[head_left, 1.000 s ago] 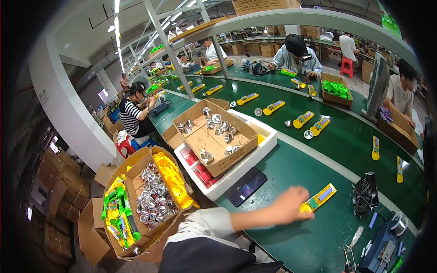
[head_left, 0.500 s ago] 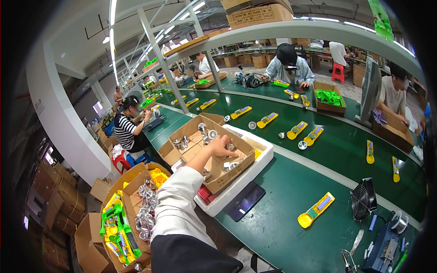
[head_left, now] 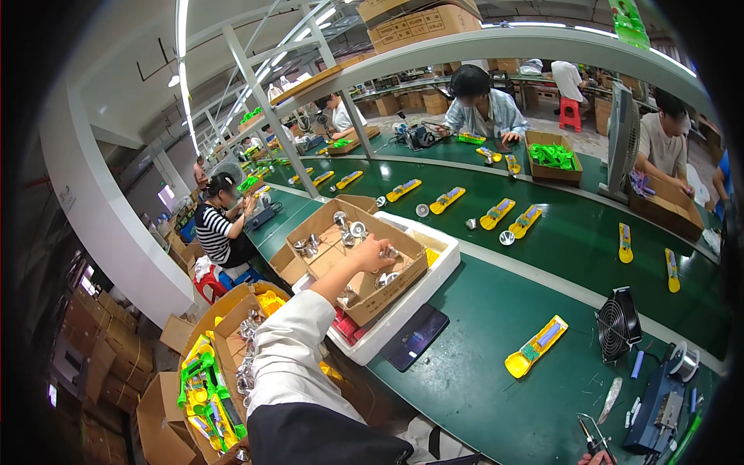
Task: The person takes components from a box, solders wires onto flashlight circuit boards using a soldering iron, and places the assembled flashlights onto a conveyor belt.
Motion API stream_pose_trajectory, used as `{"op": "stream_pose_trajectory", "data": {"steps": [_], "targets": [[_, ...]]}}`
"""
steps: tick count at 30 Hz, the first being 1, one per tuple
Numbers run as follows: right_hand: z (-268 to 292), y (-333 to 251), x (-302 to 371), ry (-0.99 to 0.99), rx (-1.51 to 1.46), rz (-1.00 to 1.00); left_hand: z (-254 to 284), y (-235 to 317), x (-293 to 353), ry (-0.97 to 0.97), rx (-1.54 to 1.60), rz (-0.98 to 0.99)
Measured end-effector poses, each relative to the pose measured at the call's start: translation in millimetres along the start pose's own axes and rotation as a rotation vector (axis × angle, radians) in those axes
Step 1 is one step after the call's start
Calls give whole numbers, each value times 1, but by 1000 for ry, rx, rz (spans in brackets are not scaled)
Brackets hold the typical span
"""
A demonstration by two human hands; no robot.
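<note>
My left hand [head_left: 373, 254] reaches into a shallow cardboard box, its fingers closed on a silver reflector cup [head_left: 393, 253] near the right wall. More shiny cups [head_left: 357, 229] lie around it in the cardboard box [head_left: 372, 308], which rests on a white foam tray [head_left: 448, 267]. At the lower edge, only the fingers of my right hand [head_left: 597, 459] show, closed around the handle of a soldering iron [head_left: 595, 443]. A yellow flashlight shell [head_left: 536, 347] with a green circuit board and a purple battery lies on the green bench between the hands.
A black phone [head_left: 415, 338] lies beside the tray. To the right are a small black fan [head_left: 618, 325], a solder spool [head_left: 683, 361] and a blue soldering fixture [head_left: 652, 418]. Beyond, a green conveyor [head_left: 573, 260] carries yellow shells, with co-workers behind. Boxes of parts [head_left: 203, 387] stand lower left.
The view has shifted a little. My right hand has come into sight at the lower edge, on the soldering iron. My left hand stays in the box, now at the cup by its right wall.
</note>
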State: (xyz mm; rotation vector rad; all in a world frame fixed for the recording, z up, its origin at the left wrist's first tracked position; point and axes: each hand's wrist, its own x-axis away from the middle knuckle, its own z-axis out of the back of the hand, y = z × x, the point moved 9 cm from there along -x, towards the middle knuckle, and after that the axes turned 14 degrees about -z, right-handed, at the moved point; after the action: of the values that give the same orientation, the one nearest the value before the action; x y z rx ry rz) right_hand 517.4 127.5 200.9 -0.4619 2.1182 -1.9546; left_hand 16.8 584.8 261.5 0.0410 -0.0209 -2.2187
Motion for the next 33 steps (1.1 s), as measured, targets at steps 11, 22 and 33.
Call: {"op": "stream_pose_trajectory", "data": {"steps": [11, 22, 33], "targets": [[12, 2, -4, 14, -9, 3, 122, 89, 34, 504, 216, 30], [17, 1, 10, 44, 39, -32, -49, 228, -37, 101, 209, -424], [27, 34, -6, 91, -26, -116, -23, 197, 4, 269, 404, -174]]}}
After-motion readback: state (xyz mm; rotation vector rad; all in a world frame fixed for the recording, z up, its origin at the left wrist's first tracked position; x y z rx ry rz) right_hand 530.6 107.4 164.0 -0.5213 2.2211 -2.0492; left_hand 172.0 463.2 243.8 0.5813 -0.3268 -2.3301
